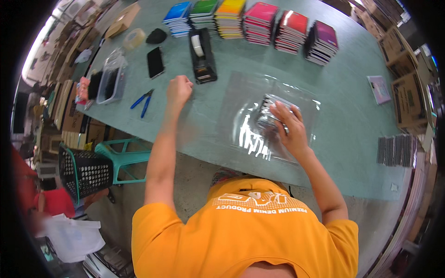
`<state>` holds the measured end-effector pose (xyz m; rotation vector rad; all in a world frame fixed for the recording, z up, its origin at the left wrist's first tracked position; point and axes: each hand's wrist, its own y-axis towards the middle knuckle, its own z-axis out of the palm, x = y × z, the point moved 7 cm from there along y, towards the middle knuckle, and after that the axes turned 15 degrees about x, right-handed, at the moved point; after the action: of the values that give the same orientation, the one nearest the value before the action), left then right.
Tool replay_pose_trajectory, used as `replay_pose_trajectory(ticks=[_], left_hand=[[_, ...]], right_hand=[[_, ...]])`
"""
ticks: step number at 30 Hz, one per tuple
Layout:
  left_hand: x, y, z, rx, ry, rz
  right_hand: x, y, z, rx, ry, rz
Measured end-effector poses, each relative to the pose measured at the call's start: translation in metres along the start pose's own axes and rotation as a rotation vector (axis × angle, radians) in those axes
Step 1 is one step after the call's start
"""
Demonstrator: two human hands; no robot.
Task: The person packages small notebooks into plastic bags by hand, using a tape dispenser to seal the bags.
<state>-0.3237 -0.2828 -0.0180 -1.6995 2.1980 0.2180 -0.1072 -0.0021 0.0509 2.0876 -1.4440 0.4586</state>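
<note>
My left hand (180,90) is curled closed above the table, just left of the near end of a black tape dispenser (204,65). Whatever its fingers may hold is too small or hidden to see. A large clear plastic bag (236,104) lies flat in front of me. On or inside it, I cannot tell which, sits a small spiral-bound stack of what look like notebooks (268,109). Fingers spread, my right hand (291,127) lies over the right side of this stack and covers part of it.
Stacks of coloured notebooks (262,21) line the far side of the table (199,127). Blue-handled cutters (143,103), a phone (155,62) and a plastic tub (112,83) are at left. A notebook bundle (397,150) and cartons (410,99) stand right. A green stool (123,157) is lower left.
</note>
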Motion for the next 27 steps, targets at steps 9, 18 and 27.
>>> replay_pose_trajectory(ticks=[9,18,27], left_hand=[[-0.201,-0.128,0.076,0.359,-1.168,0.153],[-0.172,-0.133,0.099,0.252,-0.813,0.167],[-0.264,-0.212,0.185,1.403,-1.261,0.156]], right_hand=[[-0.008,-0.009,-0.010,-0.018,0.045,-0.007],[-0.021,0.027,-0.027,0.152,0.208,0.194],[-0.021,0.055,-0.002,0.488,-0.179,0.249]])
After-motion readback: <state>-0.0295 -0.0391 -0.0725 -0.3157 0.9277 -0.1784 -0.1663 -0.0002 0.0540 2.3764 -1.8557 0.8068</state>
